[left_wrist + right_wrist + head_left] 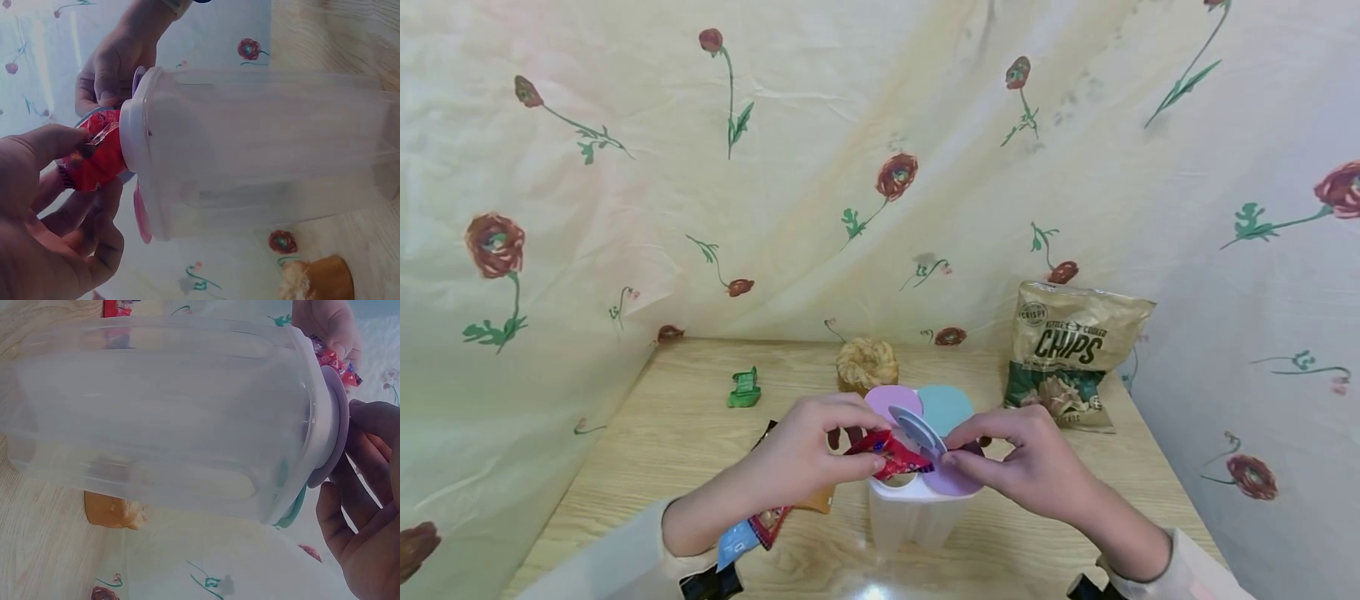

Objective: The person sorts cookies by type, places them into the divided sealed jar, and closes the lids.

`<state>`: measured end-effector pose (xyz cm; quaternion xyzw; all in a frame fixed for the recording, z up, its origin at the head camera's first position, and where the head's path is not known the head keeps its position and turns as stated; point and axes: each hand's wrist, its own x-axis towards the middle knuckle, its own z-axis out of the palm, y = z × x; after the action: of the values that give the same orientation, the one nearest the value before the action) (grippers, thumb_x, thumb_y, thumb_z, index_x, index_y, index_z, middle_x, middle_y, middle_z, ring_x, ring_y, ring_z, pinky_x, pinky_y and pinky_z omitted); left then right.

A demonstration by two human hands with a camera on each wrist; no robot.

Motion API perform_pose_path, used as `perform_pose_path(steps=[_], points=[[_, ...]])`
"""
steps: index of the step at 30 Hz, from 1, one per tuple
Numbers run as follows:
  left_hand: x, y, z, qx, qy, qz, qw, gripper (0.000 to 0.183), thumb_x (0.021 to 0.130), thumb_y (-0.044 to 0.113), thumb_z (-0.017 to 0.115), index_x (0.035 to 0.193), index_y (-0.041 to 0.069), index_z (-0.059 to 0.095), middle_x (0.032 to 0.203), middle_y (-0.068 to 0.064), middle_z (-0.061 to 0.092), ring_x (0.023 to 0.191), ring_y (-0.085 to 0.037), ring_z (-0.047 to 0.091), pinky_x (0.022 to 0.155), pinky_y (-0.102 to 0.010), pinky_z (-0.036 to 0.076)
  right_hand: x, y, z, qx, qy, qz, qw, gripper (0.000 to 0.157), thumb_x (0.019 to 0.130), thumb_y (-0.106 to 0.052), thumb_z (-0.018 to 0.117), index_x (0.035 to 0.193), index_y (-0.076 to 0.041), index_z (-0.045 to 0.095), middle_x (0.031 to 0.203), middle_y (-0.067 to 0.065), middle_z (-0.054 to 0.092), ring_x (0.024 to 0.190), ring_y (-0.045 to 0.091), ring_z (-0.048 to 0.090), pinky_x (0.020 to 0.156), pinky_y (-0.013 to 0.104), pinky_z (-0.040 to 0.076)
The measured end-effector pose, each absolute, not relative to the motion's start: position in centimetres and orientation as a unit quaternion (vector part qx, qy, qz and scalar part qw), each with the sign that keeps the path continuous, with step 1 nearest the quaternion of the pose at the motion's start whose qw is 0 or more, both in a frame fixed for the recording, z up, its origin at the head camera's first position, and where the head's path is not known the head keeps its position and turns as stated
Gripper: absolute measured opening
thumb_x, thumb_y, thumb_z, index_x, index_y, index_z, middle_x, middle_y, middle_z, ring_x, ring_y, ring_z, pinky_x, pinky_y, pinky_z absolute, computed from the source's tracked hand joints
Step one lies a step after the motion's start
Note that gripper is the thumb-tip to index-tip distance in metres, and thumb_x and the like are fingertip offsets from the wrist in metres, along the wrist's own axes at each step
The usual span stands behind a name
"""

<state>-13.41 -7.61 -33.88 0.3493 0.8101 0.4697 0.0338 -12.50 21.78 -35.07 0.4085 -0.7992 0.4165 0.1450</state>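
While chips (1063, 358) nearby, left fingers (857, 467) closed on red packet (891, 457); right fingers (981, 426) on lid (917, 429)

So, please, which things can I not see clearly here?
- Head view: red packet, partly covered by the left hand.
- Head view: other packets, partly hidden by the left forearm.
- Head view: green packet's print, too small.
- Right wrist view: the right hand, cut off by the right edge.

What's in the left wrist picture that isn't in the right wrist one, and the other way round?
Only the left wrist view shows a pink plastic lid. Only the right wrist view shows a teal plastic lid and, at the top edge, a red packet. Both show the clear plastic container, shiny red wrapped snack, brown pastry, flowered cloth, left hand and right hand.
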Motion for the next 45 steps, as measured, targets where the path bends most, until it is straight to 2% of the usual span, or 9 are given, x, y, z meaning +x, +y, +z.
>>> perform_pose_path(steps=[4,11,16,25,33,37,39,45], points=[[-13.5,-7.1,-33.7,0.347,0.823,0.448,0.042,0.022,0.09,0.017,0.08,0.112,0.017,0.079,0.107,0.011,0.073,0.084,-0.008,0.059,0.068,-0.025,0.053,-12.6,21.8,-35.1,0.412,-0.798,0.412,0.153,0.029,0.081,-0.001,0.085,0.097,-0.025,0.079,0.088,-0.012,0.077,0.075,0.002,0.069,0.064,0.019,0.054],[-13.2,-6.1,-32.9,0.347,0.85,0.395,0.036,0.017,0.089,0.013,0.079,0.105,0.019,0.08,0.104,0.012,0.074,0.096,-0.004,0.064,0.079,-0.023,0.053,-12.7,21.8,-35.0,0.414,-0.798,0.412,0.148,0.028,0.081,-0.001,0.085,0.096,-0.024,0.079,0.088,-0.012,0.077,0.073,0.0,0.068,0.062,0.016,0.051],[-13.1,-5.3,-32.6,0.362,0.861,0.355,0.033,0.016,0.09,0.013,0.078,0.104,0.019,0.081,0.099,0.012,0.073,0.088,-0.002,0.062,0.074,-0.021,0.052,-12.7,21.7,-34.9,0.419,-0.795,0.414,0.148,0.029,0.081,0.001,0.084,0.097,-0.023,0.079,0.088,-0.011,0.077,0.072,0.001,0.068,0.061,0.018,0.051],[-13.2,-4.7,-32.4,0.358,0.886,0.293,0.028,0.017,0.09,0.021,0.079,0.106,0.025,0.082,0.098,0.017,0.074,0.088,-0.003,0.059,0.075,-0.023,0.048,-12.7,21.7,-34.9,0.411,-0.798,0.421,0.131,0.03,0.082,0.0,0.084,0.097,-0.026,0.078,0.087,-0.012,0.076,0.071,0.001,0.066,0.06,0.018,0.051],[-13.0,-4.0,-33.5,0.364,0.893,0.264,0.013,0.015,0.089,0.028,0.081,0.103,0.023,0.081,0.09,0.016,0.074,0.08,-0.003,0.056,0.069,-0.02,0.046,-12.6,21.7,-35.5,0.395,-0.804,0.427,0.123,0.023,0.086,-0.004,0.083,0.096,-0.024,0.079,0.089,-0.012,0.077,0.072,0.001,0.068,0.06,0.018,0.052],[-12.8,-4.6,-33.6,0.352,0.891,0.286,0.025,0.02,0.09,0.032,0.081,0.109,0.027,0.079,0.1,0.021,0.073,0.091,0.0,0.062,0.078,-0.023,0.051,-12.7,21.7,-35.6,0.4,-0.802,0.423,0.136,0.023,0.085,-0.005,0.083,0.096,-0.024,0.078,0.087,-0.011,0.077,0.071,0.0,0.067,0.059,0.016,0.051],[-12.7,-5.1,-33.6,0.357,0.885,0.3,0.011,0.02,0.091,0.031,0.08,0.11,0.028,0.079,0.103,0.021,0.073,0.096,0.001,0.064,0.083,-0.024,0.052,-12.7,21.7,-35.6,0.401,-0.801,0.422,0.136,0.023,0.085,-0.005,0.084,0.096,-0.024,0.078,0.087,-0.011,0.077,0.071,-0.001,0.067,0.059,0.015,0.051],[-11.9,-6.2,-34.5,0.42,0.852,0.292,-0.11,0.011,0.092,0.024,0.077,0.101,0.02,0.081,0.091,0.013,0.064,0.083,-0.001,0.054,0.072,-0.015,0.045,-12.9,21.7,-35.4,0.398,-0.805,0.42,0.132,0.022,0.084,-0.005,0.084,0.095,-0.023,0.079,0.087,-0.01,0.077,0.071,-0.001,0.068,0.06,0.016,0.053]])
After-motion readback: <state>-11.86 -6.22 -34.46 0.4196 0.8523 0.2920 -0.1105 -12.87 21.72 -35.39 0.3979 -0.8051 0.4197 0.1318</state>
